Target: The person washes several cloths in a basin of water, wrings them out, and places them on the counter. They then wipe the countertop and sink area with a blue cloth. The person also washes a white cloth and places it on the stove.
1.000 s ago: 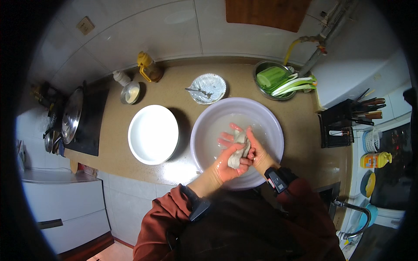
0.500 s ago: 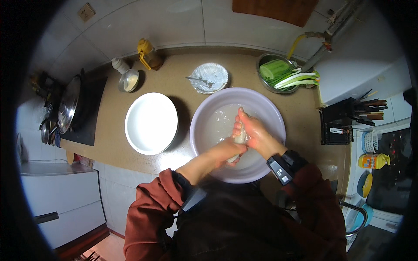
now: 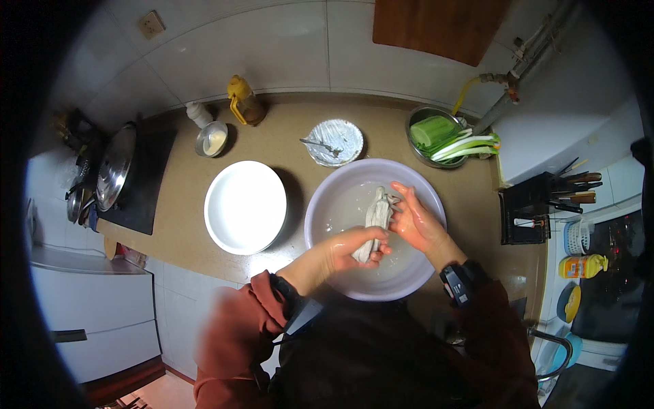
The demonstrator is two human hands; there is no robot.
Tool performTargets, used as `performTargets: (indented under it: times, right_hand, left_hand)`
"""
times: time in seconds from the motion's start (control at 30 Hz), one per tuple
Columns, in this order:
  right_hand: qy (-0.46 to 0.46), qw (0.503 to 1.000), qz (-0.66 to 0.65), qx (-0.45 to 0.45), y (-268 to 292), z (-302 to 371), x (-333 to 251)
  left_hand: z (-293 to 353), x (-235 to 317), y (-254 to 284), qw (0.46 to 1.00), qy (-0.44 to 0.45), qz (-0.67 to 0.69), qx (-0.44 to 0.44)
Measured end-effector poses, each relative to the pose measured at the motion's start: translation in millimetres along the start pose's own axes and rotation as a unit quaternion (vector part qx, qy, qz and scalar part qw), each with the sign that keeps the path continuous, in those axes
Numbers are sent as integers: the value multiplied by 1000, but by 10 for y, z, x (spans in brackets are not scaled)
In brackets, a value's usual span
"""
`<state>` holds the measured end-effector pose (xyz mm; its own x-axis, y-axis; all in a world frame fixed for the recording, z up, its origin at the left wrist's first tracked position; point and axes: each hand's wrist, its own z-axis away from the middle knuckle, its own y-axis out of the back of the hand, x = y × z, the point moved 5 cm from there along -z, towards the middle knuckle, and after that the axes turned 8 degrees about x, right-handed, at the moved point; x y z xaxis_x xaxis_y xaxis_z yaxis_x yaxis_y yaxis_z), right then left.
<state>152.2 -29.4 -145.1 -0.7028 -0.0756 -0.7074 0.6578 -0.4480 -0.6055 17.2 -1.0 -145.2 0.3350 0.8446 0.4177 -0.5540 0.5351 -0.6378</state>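
Note:
Over a lilac basin (image 3: 315,253) of cloudy water, my left hand (image 3: 357,247) is closed round a long, pale, wet bundle (image 3: 379,213). It looks twisted and limp like a wrung cloth, though its exact kind is not clear. The bundle slants upward, its top end sticking out past my thumb. My right hand (image 3: 417,221) is open at its upper right, palm toward it and fingers apart. I cannot tell whether those fingertips touch it. To the left of the basin stands a white bowl (image 3: 245,208).
Behind the basin is a foil-like, silvery bowl (image 3: 346,138) with a spoon. A metal bowl (image 3: 446,163) holds green vegetables and scallions. Along the back left are a small metal bowl (image 3: 203,144) and a yellow-topped jug (image 3: 245,105). A knife rack (image 3: 524,204) stands at right, a lidded pan (image 3: 117,167) far left.
My right hand has let go of the bundle and opened, moving slightly right. My left hand keeps its grip, and more of the bundle shows. The whole view has shifted slightly.

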Motion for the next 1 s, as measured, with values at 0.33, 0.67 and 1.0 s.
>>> performTargets:
  times: [0.33,0.67,1.0]
  right_hand:
    - [-6,963,-194,-186,-552,175,-41]
    - [-72,963,-161,-206,-617,182,-379]
    - [-147,982,-100,61,-505,162,-187]
  left_hand:
    - [186,-187,-678,900,26,377,-218]
    - [284,-71,-735,922,73,237,-297]
    - [258,73,-504,984,-2,-170,53]
